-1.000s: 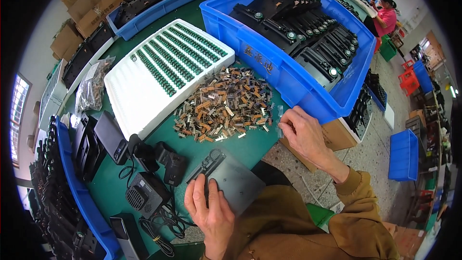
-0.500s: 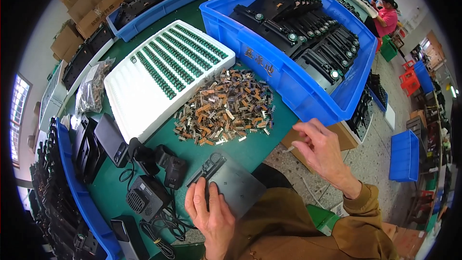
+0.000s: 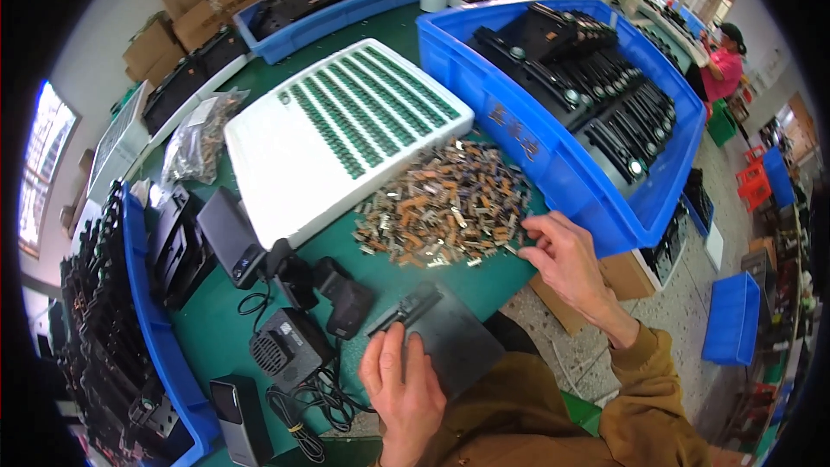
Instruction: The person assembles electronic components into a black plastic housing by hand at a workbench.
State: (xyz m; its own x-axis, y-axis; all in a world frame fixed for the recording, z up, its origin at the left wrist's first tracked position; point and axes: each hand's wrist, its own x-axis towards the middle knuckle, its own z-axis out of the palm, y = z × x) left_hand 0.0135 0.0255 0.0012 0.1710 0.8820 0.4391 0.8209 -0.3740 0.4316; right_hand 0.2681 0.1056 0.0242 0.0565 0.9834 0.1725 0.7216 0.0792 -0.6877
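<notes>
A flat black plastic panel (image 3: 458,342) with a raised long module along one side lies tilted at the table's front edge, above my lap. My left hand (image 3: 402,385) grips its near-left edge, fingertips on the raised part. Right of it, my right hand (image 3: 566,268) hovers at the near-right edge of a heap of small electronic parts with metal legs (image 3: 445,203). Its thumb and fingers are curled toward each other, with a small light-coloured piece at their tips. That piece is too small to name.
A white foam tray (image 3: 290,199) holds rows of green round parts. A large blue bin (image 3: 571,177) of black units stands right of it. A black power adapter (image 3: 290,346), cables and black devices lie at left, beside another blue bin (image 3: 160,337). Far right, a person in pink (image 3: 722,69) sits.
The view has shifted, so most things sit farther right and lower. My right hand has moved left, closer to the heap. My left hand stays on the panel.
</notes>
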